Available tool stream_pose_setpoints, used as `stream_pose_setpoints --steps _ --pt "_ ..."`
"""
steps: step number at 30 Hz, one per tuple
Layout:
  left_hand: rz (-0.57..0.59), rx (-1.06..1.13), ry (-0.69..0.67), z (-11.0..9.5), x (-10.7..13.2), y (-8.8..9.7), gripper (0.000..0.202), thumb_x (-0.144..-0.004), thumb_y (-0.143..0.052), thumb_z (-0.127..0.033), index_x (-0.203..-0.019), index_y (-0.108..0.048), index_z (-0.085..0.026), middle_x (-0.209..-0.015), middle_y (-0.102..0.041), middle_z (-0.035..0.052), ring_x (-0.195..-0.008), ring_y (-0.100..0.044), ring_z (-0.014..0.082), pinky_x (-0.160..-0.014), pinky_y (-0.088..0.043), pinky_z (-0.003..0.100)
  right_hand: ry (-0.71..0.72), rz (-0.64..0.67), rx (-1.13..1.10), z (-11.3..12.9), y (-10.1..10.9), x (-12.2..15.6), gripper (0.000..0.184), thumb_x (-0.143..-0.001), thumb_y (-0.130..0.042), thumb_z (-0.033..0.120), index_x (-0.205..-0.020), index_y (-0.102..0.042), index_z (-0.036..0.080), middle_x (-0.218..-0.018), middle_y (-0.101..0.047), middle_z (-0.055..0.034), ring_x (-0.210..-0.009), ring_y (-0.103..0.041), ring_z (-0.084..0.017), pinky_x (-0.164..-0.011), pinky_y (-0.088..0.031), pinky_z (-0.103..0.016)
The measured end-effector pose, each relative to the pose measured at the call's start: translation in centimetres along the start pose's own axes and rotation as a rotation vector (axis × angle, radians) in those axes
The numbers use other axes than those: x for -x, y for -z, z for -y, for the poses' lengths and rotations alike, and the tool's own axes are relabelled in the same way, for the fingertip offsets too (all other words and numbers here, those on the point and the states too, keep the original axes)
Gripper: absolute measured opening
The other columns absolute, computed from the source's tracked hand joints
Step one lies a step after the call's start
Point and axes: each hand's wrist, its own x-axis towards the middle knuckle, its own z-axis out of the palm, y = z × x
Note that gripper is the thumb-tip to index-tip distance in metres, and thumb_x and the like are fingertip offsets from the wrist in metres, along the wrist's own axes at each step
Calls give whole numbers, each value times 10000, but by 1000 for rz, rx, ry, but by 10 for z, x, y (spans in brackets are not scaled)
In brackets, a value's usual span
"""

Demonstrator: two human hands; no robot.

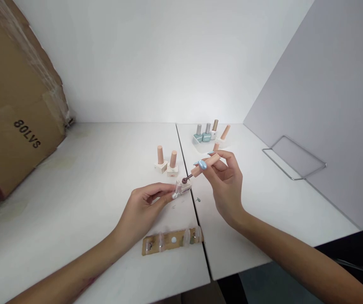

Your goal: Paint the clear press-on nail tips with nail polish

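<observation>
My left hand (143,204) pinches a clear nail tip (177,188) between thumb and forefinger. Right beside it is an uncapped nail polish bottle (185,186); whether the fingers also touch this bottle is hard to tell. My right hand (227,185) grips the peach cap of a nail polish brush (205,164), held at a slant. Its brown-coated tip (185,180) is at the mouth of the bottle. Below my left hand lies a brown strip (168,248) carrying several clear nail tips (161,242) and one white dot (174,240).
Two peach-capped polish bottles (160,159) stand beyond my hands. Farther right, several bottles (206,133) are grouped in and around a clear tray (202,146). A cardboard box (17,101) is on the left, a wire frame (295,158) on the right. A dark gap (197,207) splits the white tabletop.
</observation>
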Motion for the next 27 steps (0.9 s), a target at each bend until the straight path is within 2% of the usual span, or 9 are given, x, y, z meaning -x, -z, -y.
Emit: stream_pose_setpoints --steps 7,16,22,27 --pt "9 -9 -26 3 0 0 146 -837 -697 -295 -928 -779 -216 -992 -787 49 -879 -727 203 -828 -599 308 7 -5 -4 -1 1 0 242 -837 -693 307 -962 -489 274 -650 -643 70 -731 -698 -174 -897 -515 -454" --pt "-49 -66 -40 4 -2 0 111 -822 -711 -267 -900 -782 -234 -940 -789 21 -841 -718 182 -797 -594 279 63 59 -54 2 1 2 226 -838 -700 254 -954 -507 270 -638 -657 70 -703 -671 -148 -791 -532 -382" --pt "-37 -107 -50 -1 -1 0 108 -826 -698 -258 -882 -790 -250 -900 -795 8 -806 -724 182 -746 -594 272 126 129 -67 2 1 4 235 -802 -733 243 -922 -533 272 -681 -653 53 -695 -653 -145 -683 -539 -351" --pt "-31 -102 -50 -3 -1 -1 105 -823 -703 -261 -882 -790 -263 -872 -793 -10 -777 -715 158 -734 -578 245 99 162 -69 0 0 4 250 -795 -740 257 -924 -527 272 -679 -638 53 -693 -659 -150 -696 -545 -367"
